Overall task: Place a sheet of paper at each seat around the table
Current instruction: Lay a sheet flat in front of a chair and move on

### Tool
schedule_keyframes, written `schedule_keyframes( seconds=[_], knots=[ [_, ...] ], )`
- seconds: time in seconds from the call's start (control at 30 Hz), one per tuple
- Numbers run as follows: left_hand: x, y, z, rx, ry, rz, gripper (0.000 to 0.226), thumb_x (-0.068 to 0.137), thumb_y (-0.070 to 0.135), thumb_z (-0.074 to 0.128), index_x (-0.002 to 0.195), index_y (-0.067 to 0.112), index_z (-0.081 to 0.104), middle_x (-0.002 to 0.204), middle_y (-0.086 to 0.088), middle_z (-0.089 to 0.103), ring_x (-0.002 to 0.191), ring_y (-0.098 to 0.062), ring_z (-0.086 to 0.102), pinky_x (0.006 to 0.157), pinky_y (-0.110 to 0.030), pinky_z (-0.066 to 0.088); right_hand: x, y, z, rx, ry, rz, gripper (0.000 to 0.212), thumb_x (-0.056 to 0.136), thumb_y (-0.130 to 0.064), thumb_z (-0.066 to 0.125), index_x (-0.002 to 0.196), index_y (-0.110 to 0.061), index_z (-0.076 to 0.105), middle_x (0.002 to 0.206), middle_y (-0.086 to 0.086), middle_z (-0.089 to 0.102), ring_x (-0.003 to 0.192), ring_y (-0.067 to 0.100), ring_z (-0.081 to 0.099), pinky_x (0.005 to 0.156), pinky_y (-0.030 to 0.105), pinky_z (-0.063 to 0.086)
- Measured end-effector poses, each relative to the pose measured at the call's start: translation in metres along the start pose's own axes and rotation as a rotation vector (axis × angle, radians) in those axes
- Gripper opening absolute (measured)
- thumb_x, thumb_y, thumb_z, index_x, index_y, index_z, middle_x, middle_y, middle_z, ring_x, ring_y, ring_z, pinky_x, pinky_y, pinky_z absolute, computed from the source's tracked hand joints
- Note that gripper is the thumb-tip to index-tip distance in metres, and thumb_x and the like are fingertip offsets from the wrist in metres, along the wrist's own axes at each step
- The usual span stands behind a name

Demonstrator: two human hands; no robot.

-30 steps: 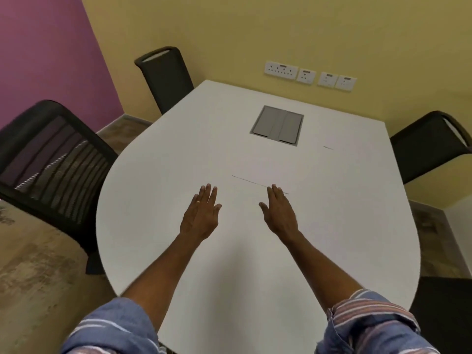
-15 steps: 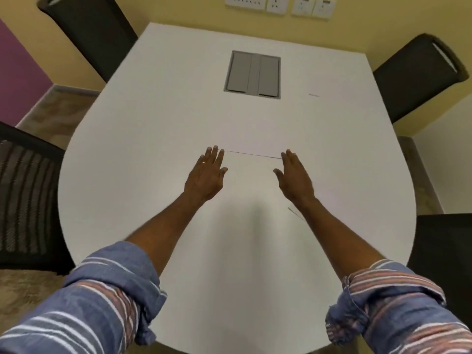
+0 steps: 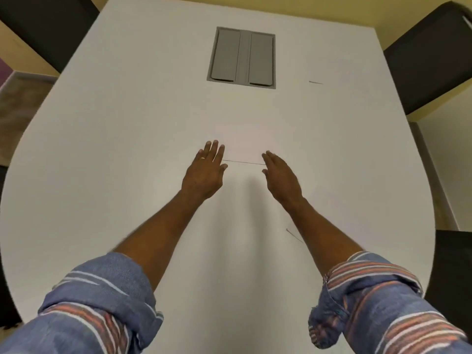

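Both hands are extended palm-down, fingers straight, holding nothing. Left hand [image 3: 204, 172] sits at the near left corner of a white sheet of paper [image 3: 242, 148], right hand [image 3: 281, 177] at its near right corner; contact cannot be confirmed. Sheet lies flat mid-table [image 3: 102, 149], short of the grey cable hatch [image 3: 242, 58].

White table [image 3: 107, 154], near edge rounded, with a grey two-leaf hatch [image 3: 242, 58] set flush in its top. One black chair [image 3: 43, 29] stands at the far-left corner, a second black chair [image 3: 429, 60] at the far right. Yellow wall [image 3: 332, 6] behind. Mottled brown floor [image 3: 23, 108] at left. Lighting even.
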State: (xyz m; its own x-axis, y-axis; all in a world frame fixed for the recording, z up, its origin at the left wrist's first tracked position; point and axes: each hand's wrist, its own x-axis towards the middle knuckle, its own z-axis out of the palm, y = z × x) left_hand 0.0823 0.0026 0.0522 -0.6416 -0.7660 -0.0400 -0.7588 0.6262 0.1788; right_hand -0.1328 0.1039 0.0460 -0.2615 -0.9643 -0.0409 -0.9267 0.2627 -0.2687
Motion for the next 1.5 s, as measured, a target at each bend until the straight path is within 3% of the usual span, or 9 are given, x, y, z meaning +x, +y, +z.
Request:
schedule_keyframes(
  seconds=[0.43, 0.63, 0.8, 0.87, 1.0, 1.07, 1.2, 1.4, 1.5],
  knots=[
    [0.087, -0.021, 0.081, -0.023, -0.135, 0.004, 0.057, 0.107, 0.032, 0.024, 0.157, 0.008, 0.012, 0.166, -0.012, 0.008, 0.154, -0.029, 0.005, 0.125, -0.041, 0.011, 0.067, 0.051, 0.063, 0.046, -0.052, 0.083, 0.047, 0.106, -0.016, 0.040, 0.153, -0.011, 0.034, 0.160, 0.007, 0.033, 0.149, 0.023, 0.030, 0.118, 0.037, 0.033],
    [0.091, -0.025, 0.118, -0.083, -0.172, -0.012, 0.056, 0.107, 0.034, 0.023, 0.158, 0.011, 0.016, 0.167, -0.007, 0.010, 0.154, -0.026, 0.006, 0.125, -0.040, 0.012, 0.085, 0.051, 0.078, 0.318, 0.089, 0.369, 0.048, 0.105, -0.023, 0.047, 0.149, -0.005, 0.039, 0.158, 0.011, 0.036, 0.148, 0.025, 0.028, 0.121, 0.033, 0.023],
    [0.090, -0.022, 0.128, -0.170, -0.105, -0.056, 0.054, 0.107, 0.034, 0.025, 0.155, 0.010, 0.026, 0.165, -0.007, 0.017, 0.154, -0.026, 0.009, 0.125, -0.040, 0.016, 0.096, 0.044, 0.074, 0.376, 0.171, 0.371, 0.045, 0.100, -0.013, 0.054, 0.144, -0.005, 0.044, 0.154, 0.008, 0.040, 0.142, 0.023, 0.032, 0.114, 0.029, 0.030],
    [0.090, -0.020, 0.129, -0.173, -0.091, -0.056, 0.054, 0.107, 0.034, 0.026, 0.154, 0.009, 0.028, 0.165, -0.008, 0.019, 0.154, -0.028, 0.011, 0.124, -0.041, 0.018, 0.099, 0.042, 0.071, 0.401, 0.217, 0.390, 0.044, 0.098, -0.006, 0.056, 0.140, -0.005, 0.046, 0.151, 0.007, 0.042, 0.139, 0.023, 0.034, 0.109, 0.022, 0.033],
    [0.091, -0.021, 0.130, -0.176, -0.076, -0.058, 0.054, 0.107, 0.035, 0.025, 0.154, 0.009, 0.030, 0.164, -0.008, 0.022, 0.153, -0.027, 0.013, 0.124, -0.040, 0.020, 0.100, 0.039, 0.068, 0.476, 0.322, 0.441, 0.044, 0.090, 0.010, 0.055, 0.132, -0.004, 0.052, 0.150, 0.007, 0.040, 0.134, 0.020, 0.036, 0.084, -0.012, 0.021],
    [0.092, -0.023, 0.131, -0.166, -0.077, -0.048, 0.054, 0.107, 0.035, 0.025, 0.154, 0.009, 0.030, 0.164, -0.008, 0.022, 0.153, -0.027, 0.013, 0.124, -0.038, 0.018, 0.101, 0.035, 0.065, 0.468, 0.366, 0.473, 0.045, 0.089, 0.008, 0.060, 0.131, -0.006, 0.052, 0.152, 0.006, 0.036, 0.134, 0.020, 0.036, 0.088, -0.008, 0.025],
    [0.094, -0.025, 0.129, -0.162, -0.086, -0.040, 0.054, 0.107, 0.035, 0.024, 0.155, 0.010, 0.028, 0.165, -0.007, 0.020, 0.154, -0.026, 0.011, 0.124, -0.037, 0.017, 0.108, 0.031, 0.060, 0.637, 0.411, 0.624, 0.055, 0.085, -0.003, 0.071, 0.134, -0.006, 0.047, 0.139, 0.006, 0.047, 0.118, 0.024, 0.058, 0.103, 0.034, 0.045],
    [0.085, -0.021, 0.115, -0.262, -0.029, -0.062, 0.061, 0.106, 0.035, 0.032, 0.158, 0.012, 0.011, 0.166, -0.003, 0.013, 0.154, -0.020, 0.005, 0.119, -0.034, 0.025, 0.114, 0.032, 0.058, 0.914, 0.401, 0.878, 0.052, 0.088, -0.005, 0.070, 0.133, -0.011, 0.047, 0.123, 0.013, 0.059, 0.110, 0.027, 0.060, 0.097, 0.039, 0.053],
    [0.068, -0.008, 0.104, -0.325, 0.135, -0.035, 0.053, 0.105, 0.030, 0.040, 0.153, 0.008, 0.031, 0.158, -0.008, 0.035, 0.151, -0.022, 0.022, 0.115, -0.034, 0.033, 0.116, 0.029, 0.057, 1.105, 0.428, 0.958, 0.048, 0.087, 0.000, 0.069, 0.131, -0.009, 0.052, 0.127, 0.015, 0.056, 0.108, 0.030, 0.064, 0.083, 0.041, 0.061]
  ],
)
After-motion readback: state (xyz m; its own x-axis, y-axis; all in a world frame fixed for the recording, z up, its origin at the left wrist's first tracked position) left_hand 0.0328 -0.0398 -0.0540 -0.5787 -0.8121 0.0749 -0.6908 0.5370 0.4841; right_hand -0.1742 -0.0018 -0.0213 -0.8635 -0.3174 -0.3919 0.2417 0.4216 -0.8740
